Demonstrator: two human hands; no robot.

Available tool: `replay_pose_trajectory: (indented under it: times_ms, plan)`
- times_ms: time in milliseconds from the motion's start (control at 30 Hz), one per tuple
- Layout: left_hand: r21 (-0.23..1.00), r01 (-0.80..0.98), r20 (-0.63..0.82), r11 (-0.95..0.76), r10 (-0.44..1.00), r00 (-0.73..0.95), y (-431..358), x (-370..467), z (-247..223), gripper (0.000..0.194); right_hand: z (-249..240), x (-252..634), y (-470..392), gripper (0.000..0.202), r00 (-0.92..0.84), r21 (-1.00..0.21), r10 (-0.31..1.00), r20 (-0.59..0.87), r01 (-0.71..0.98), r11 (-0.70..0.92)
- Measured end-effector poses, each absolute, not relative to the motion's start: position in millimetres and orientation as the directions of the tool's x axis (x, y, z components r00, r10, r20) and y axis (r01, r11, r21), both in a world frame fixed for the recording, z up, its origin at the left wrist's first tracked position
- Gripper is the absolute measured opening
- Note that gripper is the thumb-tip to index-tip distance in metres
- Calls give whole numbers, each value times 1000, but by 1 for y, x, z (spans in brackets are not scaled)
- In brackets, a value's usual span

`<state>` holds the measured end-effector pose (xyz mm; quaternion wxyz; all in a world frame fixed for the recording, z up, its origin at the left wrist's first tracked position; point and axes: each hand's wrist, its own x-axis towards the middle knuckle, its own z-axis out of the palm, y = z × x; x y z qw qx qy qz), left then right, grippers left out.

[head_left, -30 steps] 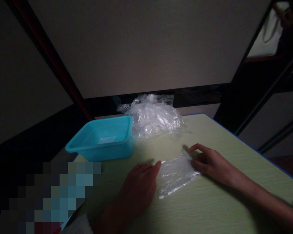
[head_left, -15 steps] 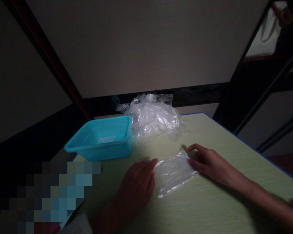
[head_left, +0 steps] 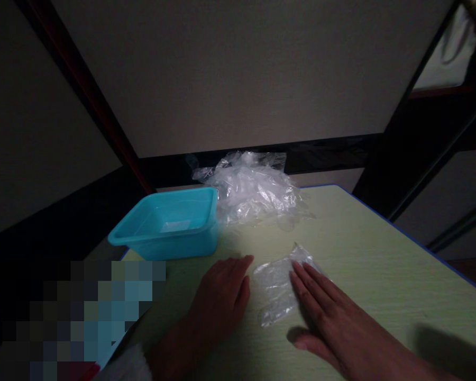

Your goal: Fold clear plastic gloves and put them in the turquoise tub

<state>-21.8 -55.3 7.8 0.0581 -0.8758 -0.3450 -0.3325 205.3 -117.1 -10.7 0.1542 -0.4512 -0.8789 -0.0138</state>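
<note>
A clear plastic bag (head_left: 275, 286), folded into a small flat rectangle, lies on the pale green table. Over its right part my right hand (head_left: 321, 307) is spread flat, fingertips on the plastic and thumb held apart on the table side. My left hand (head_left: 224, 291) rests on the table just left of the bag, fingers together and slightly curved, with a gap between thumb and forefinger. It holds nothing that I can see. Behind both hands sits a heap of crumpled clear plastic bags (head_left: 257, 193).
A turquoise plastic basin (head_left: 178, 246) stands at the table's left edge, with a pale flat piece inside. The table (head_left: 365, 254) has a blue rim. Behind it rises a grey panel (head_left: 238, 79). A blurred-out patch covers the lower left.
My right hand has moved from the bag's right edge, where its fingers were curled, to lie flat over the bag. My left hand has barely moved. The view has shifted slightly.
</note>
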Motion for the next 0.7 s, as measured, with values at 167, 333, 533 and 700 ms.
replay_pose_trajectory:
  times_ms: [167,333,533,700]
  plan:
    - [108,644,635,-757,551,542,-54,-22,9,27,0,209,-109,76,-607,-204,772,188,745,635]
    - [138,646,641,-751,565,519,-52,-22,9,27,22,213,-95,80,-706,-344,708,11,662,665]
    - [224,616,626,-756,596,504,-53,-22,6,27,40,211,-91,67,-853,-440,522,-2,469,766]
    - [460,575,513,-677,731,451,-55,-19,1,29,41,208,-92,50,-859,-437,505,87,423,794]
